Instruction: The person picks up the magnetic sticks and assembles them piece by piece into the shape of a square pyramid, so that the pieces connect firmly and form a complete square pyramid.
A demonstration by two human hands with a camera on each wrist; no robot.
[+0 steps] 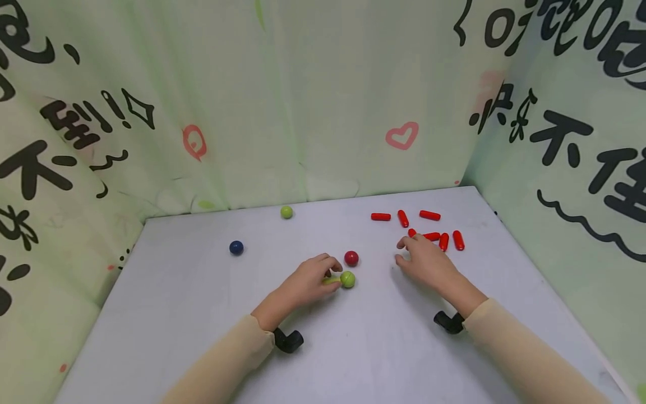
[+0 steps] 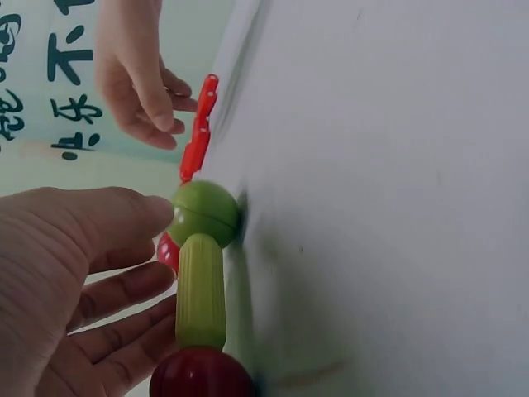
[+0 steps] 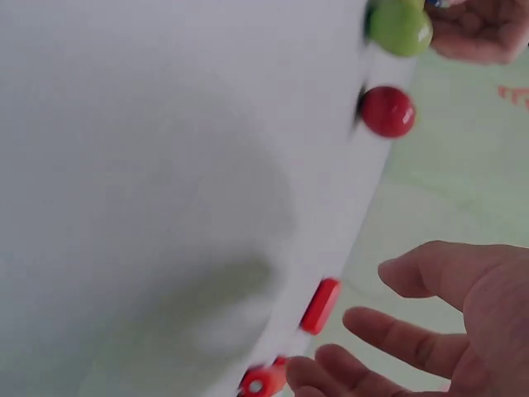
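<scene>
My left hand [image 1: 312, 279] is beside a ribbed yellow-green rod [image 2: 201, 289], its fingers loosely bent with a gap between thumb and fingers. The rod joins a green ball [image 1: 347, 279] at one end and a dark red ball [image 2: 202, 376] at the other. In the left wrist view the thumb tip overlaps the green ball's edge. Just beyond stands a separate red ball [image 1: 351, 258]. My right hand [image 1: 430, 266] hovers with spread, relaxed fingers at the near side of several short red rods [image 1: 444, 242]; nothing shows between its fingers.
A blue ball [image 1: 236, 247] lies at the left of the white table [image 1: 166, 314], and another green ball [image 1: 286, 212] near its back edge. More red rods, such as a red rod [image 1: 430, 215], lie at the back right. Printed curtains [image 1: 333, 101] hang behind and along the sides.
</scene>
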